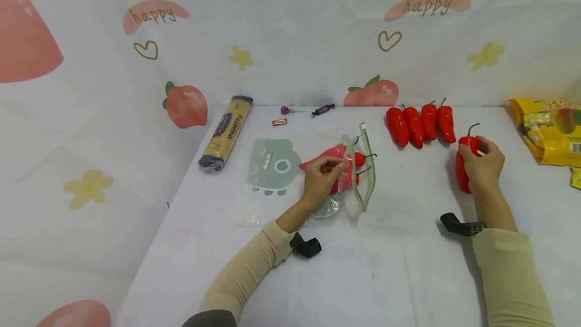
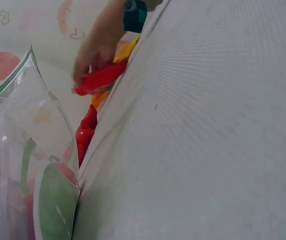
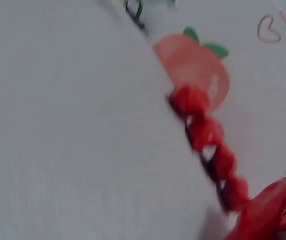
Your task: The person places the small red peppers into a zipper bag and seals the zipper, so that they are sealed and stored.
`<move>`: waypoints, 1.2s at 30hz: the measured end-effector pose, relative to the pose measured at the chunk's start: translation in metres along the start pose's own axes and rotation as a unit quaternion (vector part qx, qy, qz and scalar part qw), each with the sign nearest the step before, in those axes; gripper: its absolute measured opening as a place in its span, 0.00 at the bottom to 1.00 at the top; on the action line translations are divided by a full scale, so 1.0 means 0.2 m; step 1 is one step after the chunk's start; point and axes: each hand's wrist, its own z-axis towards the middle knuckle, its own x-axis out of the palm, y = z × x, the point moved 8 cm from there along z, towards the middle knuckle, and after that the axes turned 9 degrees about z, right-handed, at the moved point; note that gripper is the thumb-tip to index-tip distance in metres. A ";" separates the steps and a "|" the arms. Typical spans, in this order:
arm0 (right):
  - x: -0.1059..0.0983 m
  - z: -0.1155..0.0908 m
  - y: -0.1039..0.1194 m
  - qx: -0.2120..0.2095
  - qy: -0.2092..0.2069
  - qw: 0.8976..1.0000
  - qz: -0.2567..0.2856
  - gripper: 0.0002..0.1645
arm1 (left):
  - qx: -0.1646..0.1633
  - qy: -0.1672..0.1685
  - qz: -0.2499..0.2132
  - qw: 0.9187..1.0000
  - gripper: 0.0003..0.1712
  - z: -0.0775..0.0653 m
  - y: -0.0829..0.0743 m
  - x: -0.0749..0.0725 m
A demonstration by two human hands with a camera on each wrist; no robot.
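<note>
My left hand [image 1: 317, 181] pinches the upper film of a clear zip bag [image 1: 272, 165] near its green-edged mouth, which gapes toward the right. The bag bears a green cartoon print and lies on the table. Inside it are red peppers [image 1: 333, 152], their stems pointing to the opening; how many is unclear through the film. Off to the right, my right hand [image 1: 486, 164] grips another red pepper [image 1: 462, 174] between thumb and fingers, stem upward. The left wrist view shows the bag [image 2: 57, 210] standing open; the right wrist view shows the gripped pepper [image 3: 263, 212].
Several red peppers [image 1: 416, 125] lie in a row at the back. A spaghetti pack [image 1: 227, 132] is at the left. A lollipop [image 1: 285, 110], an orange-wrapped sweet [image 1: 279, 122] and a purple-wrapped sweet [image 1: 323, 110] lie behind the bag. Yellow packets [image 1: 551, 135] sit far right.
</note>
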 end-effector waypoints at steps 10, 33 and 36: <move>0.46 -0.31 0.10 -0.002 0.132 0.865 0.484 0.17 | 0.001 -0.010 0.006 1.000 0.10 0.00 -0.01 -0.01; 0.74 -0.58 -0.14 -0.172 0.261 0.941 -0.129 0.26 | 0.041 -0.055 0.035 0.997 0.09 0.02 -0.03 -0.04; 0.72 -0.58 -0.12 -0.211 0.262 0.925 -0.174 0.27 | 0.041 -0.052 0.044 0.997 0.10 0.01 -0.03 -0.04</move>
